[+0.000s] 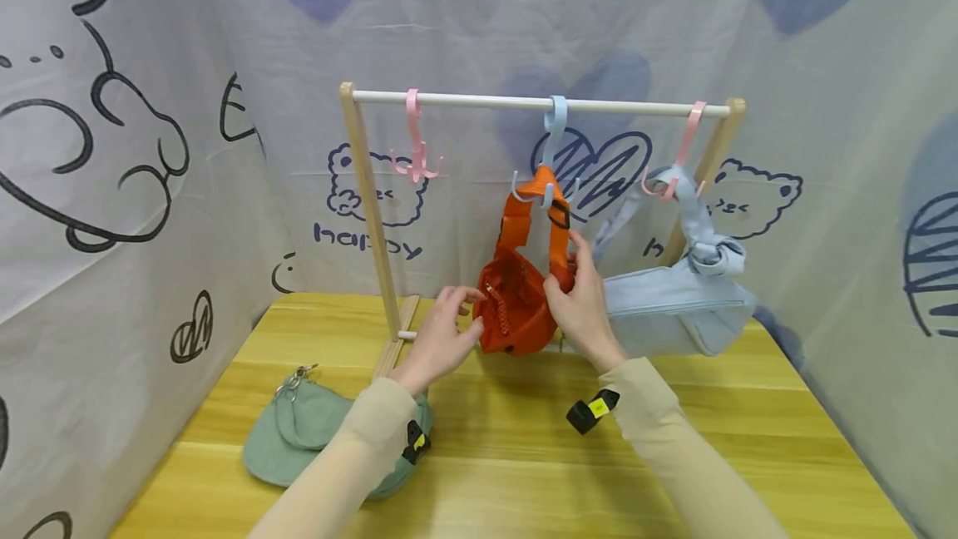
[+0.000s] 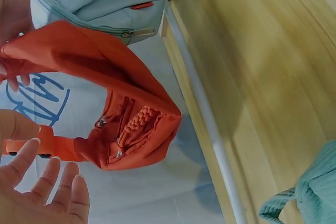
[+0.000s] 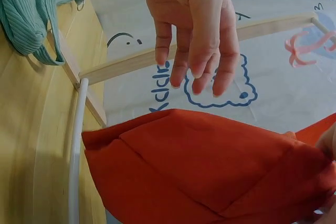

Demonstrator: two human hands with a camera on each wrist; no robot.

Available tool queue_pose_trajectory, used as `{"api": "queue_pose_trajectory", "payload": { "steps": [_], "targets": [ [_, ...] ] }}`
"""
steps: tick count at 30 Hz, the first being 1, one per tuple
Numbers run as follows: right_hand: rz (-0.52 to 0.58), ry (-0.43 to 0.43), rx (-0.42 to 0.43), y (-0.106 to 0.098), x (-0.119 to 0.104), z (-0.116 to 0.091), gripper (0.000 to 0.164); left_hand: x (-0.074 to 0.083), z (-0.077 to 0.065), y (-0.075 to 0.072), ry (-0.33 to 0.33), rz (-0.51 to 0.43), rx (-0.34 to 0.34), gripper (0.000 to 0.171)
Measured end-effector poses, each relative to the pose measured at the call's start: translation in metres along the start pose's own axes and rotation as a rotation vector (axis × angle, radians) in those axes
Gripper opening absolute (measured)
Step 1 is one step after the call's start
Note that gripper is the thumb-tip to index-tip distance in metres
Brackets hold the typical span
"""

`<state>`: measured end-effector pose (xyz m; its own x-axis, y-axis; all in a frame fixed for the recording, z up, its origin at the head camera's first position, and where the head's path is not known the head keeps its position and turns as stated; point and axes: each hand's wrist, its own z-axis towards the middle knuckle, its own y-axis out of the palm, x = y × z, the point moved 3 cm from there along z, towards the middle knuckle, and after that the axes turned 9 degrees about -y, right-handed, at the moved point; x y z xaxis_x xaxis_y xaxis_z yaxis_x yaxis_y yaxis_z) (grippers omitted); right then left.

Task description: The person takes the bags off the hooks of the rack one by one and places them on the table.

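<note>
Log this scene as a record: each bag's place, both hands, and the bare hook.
Red bag: hangs on blue hook
Blue bag: hangs on right pink hook
Green bag: lies on table
Left hand: beside red bag, not touching
Right hand: holds red bag near its strap
Left pink hook: on rail, holds nothing

A small booth: cloth sheets (image 1: 464,32) printed with cartoons and hearts enclose a wood-grain bench (image 1: 516,464) on three sides.
</note>
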<state>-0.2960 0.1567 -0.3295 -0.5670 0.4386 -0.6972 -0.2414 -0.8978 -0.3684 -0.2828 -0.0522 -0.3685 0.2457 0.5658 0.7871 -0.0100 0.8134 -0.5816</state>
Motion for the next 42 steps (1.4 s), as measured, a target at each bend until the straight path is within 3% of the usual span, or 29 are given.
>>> {"api": "queue_pose_trajectory", "payload": {
  "steps": [9, 18, 22, 30, 37, 42],
  "targets": [
    [0.136, -0.052, 0.034, -0.002, -0.006, -0.002, 0.056, 0.009, 0.008, -0.009, 0.049, -0.044, 0.023, 0.032],
    [0.324, -0.064, 0.020, -0.006, -0.007, 0.001, 0.051, 0.044, 0.026, -0.042, 0.148, -0.110, 0.174, 0.028],
    [0.436, -0.076, -0.008, -0.006, -0.007, 0.002, 0.050, 0.061, 0.035, -0.054, 0.159, -0.134, 0.194, 0.028],
    [0.574, -0.051, -0.074, -0.009, -0.009, 0.003, 0.053, 0.085, 0.055, -0.060, 0.048, -0.198, 0.093, 0.043],
    [0.655, -0.043, -0.125, -0.010, -0.010, 0.006, 0.055, 0.097, 0.068, -0.059, -0.085, -0.167, 0.036, 0.061],
    [0.668, -0.030, -0.154, -0.011, -0.008, 0.008, 0.057, 0.099, 0.074, -0.055, -0.179, -0.208, -0.101, 0.077]
  ]
}}
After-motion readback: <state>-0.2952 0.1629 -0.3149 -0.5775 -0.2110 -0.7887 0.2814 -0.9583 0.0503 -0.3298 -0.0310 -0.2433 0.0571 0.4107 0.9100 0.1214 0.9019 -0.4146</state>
